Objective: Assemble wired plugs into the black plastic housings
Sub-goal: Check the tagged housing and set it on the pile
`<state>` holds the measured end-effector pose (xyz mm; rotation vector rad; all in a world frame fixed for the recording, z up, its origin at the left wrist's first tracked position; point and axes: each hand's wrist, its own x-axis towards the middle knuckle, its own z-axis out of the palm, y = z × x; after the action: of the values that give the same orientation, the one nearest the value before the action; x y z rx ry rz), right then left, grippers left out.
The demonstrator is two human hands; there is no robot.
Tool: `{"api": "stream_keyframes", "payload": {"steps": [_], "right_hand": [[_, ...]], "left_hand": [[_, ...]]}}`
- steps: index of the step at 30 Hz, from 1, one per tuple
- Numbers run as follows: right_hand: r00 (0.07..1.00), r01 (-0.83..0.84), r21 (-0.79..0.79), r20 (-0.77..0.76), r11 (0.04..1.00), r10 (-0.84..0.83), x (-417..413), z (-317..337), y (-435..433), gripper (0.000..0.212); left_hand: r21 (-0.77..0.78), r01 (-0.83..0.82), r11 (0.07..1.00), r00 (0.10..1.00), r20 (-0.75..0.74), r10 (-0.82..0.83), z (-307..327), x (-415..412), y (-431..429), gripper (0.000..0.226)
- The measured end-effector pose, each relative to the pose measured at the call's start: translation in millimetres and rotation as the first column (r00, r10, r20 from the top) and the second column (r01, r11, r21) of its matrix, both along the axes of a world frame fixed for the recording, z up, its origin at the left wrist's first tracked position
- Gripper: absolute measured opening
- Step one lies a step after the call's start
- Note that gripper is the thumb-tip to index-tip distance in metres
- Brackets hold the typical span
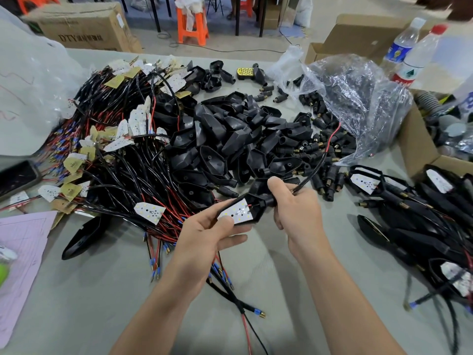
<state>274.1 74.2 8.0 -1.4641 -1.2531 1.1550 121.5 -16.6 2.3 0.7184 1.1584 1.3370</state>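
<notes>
My left hand [208, 233] holds a black plastic housing [258, 201] by its pointed end, thumb pressed on the white LED board [239, 211] seated inside it. My right hand [294, 208] grips the housing's round stem end together with the black wire [316, 167], which runs up and right and ends in a red lead. A heap of empty black housings [230, 139] lies behind my hands. Left of it is a tangle of wired plugs with white boards [122, 160]. Small black stem pieces [325, 160] with brass ends lie at the right of the heap.
Finished assemblies [419, 213] are piled at the right by a cardboard box [419, 149]. A clear plastic bag [358, 98] spills stem pieces. Two water bottles [409, 55] stand at back right. A phone [16, 176] and a pink sheet [23, 242] lie at left.
</notes>
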Motion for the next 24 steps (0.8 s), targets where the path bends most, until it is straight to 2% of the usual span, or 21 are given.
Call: {"api": "stream_keyframes", "payload": {"steps": [3, 9, 13, 14, 16, 17, 18, 19, 20, 22, 24], "right_hand": [[0.996, 0.017, 0.012, 0.087, 1.0, -0.018, -0.2, 4.1, -3.8, 0.045], [0.997, 0.05, -0.053, 0.059, 0.997, -0.047, -3.8, 2.5, -12.0, 0.038], [0.999, -0.031, -0.122, 0.022, 0.992, 0.034, 5.2, 10.5, -13.2, 0.057], [0.999, -0.002, -0.112, 0.035, 0.994, 0.006, 7.9, 13.9, -14.9, 0.059], [0.968, 0.188, 0.045, 0.163, 0.981, -0.193, 15.7, 20.7, -18.7, 0.053], [0.919, 0.254, 0.202, 0.255, 0.946, -0.301, 20.5, 24.6, -21.0, 0.043], [0.872, 0.214, 0.377, 0.342, 0.901, -0.35, 24.5, 30.9, -24.1, 0.029], [0.83, 0.075, 0.514, 0.443, 0.854, -0.34, 27.4, 37.1, -27.5, 0.021], [0.763, -0.114, 0.585, 0.569, 0.803, -0.306, 30.2, 41.0, -30.4, 0.026], [0.587, -0.406, 0.551, 0.769, 0.729, -0.254, 35.9, 42.0, -34.6, 0.039], [0.503, -0.493, 0.524, 0.823, 0.694, -0.264, 41.6, 44.4, -36.4, 0.034]], "left_hand": [[0.001, -0.036, 0.999, 0.997, -0.073, 0.036, -1.5, 2.1, 2.0, 0.032], [-0.057, -0.092, 0.994, 0.992, -0.089, 0.087, -1.0, 8.3, 3.0, 0.023], [-0.057, -0.074, 0.996, 0.994, -0.083, 0.069, -3.5, 8.1, 3.6, 0.021], [-0.063, -0.075, 0.995, 0.996, -0.061, 0.071, -4.3, 6.8, 3.4, 0.021], [-0.082, -0.083, 0.993, 0.997, 0.002, 0.083, -6.6, 3.0, 3.9, 0.022], [-0.095, -0.083, 0.992, 0.995, 0.038, 0.087, -8.5, 0.6, 4.3, 0.026], [-0.108, -0.079, 0.991, 0.994, 0.071, 0.086, -9.8, -1.9, 4.5, 0.033], [-0.117, -0.074, 0.99, 0.992, 0.095, 0.085, -11.2, -4.4, 5.2, 0.038], [-0.124, -0.066, 0.99, 0.991, 0.109, 0.08, -12.6, -7.2, 6.4, 0.04], [-0.124, -0.042, 0.991, 0.992, 0.114, 0.056, -15.2, -11.9, 10.3, 0.034], [-0.114, -0.004, 0.994, 0.997, 0.081, 0.013, -14.0, -15.5, 14.7, 0.027]]}}
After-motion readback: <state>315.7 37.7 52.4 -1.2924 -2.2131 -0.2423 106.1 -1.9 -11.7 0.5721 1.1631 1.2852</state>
